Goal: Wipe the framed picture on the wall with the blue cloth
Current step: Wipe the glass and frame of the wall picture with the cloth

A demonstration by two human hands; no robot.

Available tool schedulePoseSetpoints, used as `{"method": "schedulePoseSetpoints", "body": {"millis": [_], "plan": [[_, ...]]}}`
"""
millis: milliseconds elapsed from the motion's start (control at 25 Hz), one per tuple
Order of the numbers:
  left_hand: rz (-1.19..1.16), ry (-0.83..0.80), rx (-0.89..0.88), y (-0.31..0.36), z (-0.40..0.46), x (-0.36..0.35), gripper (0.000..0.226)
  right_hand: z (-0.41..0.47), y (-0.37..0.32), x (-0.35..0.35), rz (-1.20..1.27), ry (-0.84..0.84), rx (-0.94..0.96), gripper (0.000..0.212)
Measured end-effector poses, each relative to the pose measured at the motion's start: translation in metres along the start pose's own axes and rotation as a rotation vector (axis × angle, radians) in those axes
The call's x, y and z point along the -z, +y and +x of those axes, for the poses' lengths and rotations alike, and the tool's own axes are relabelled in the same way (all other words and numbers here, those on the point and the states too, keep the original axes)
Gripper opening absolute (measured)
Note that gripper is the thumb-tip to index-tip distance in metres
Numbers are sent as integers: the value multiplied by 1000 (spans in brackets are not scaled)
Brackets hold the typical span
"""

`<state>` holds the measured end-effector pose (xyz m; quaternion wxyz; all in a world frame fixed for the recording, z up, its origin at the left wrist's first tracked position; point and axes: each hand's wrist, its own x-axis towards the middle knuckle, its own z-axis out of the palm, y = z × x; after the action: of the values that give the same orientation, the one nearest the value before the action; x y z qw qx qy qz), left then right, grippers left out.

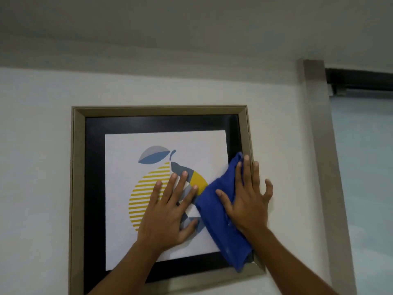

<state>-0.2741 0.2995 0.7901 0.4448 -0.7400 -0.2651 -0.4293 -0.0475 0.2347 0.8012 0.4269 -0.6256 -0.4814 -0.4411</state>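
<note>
A framed picture hangs on the white wall: beige frame, black mat, white print of a yellow and blue fruit. My left hand lies flat on the middle of the print, fingers spread, holding nothing. My right hand presses the blue cloth flat against the picture's right side, fingers spread and reaching over the right frame edge. The cloth runs from the upper right of the print down to the frame's lower right corner. Part of the print is hidden under both hands and the cloth.
White wall surrounds the picture. A beige vertical trim stands to the right, with a pale glass panel and a dark rail beyond it. The ceiling is close above.
</note>
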Motion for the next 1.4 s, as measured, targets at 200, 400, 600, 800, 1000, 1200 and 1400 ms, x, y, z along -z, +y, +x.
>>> {"method": "schedulePoseSetpoints", "body": {"millis": [200,400,600,800,1000,1200,1400], "plan": [[58,-8,-18,-4,-1,5,80,-124,13,-18,-6,-136,-18,92],[52,-10,-21,-6,-1,1,80,-7,5,3,-34,14,100,86],[36,-5,-18,-6,-2,2,79,138,-19,31,-11,198,33,74],[50,-6,-17,-5,0,1,79,91,-22,17,-21,264,12,59],[49,-4,-18,-4,5,2,80,-72,2,-10,-33,-79,108,58],[26,-39,-11,-4,5,8,80,-122,-18,-10,-3,-291,-46,89],[-10,-91,-13,-7,3,9,78,-46,-25,1,63,-107,81,108]]}}
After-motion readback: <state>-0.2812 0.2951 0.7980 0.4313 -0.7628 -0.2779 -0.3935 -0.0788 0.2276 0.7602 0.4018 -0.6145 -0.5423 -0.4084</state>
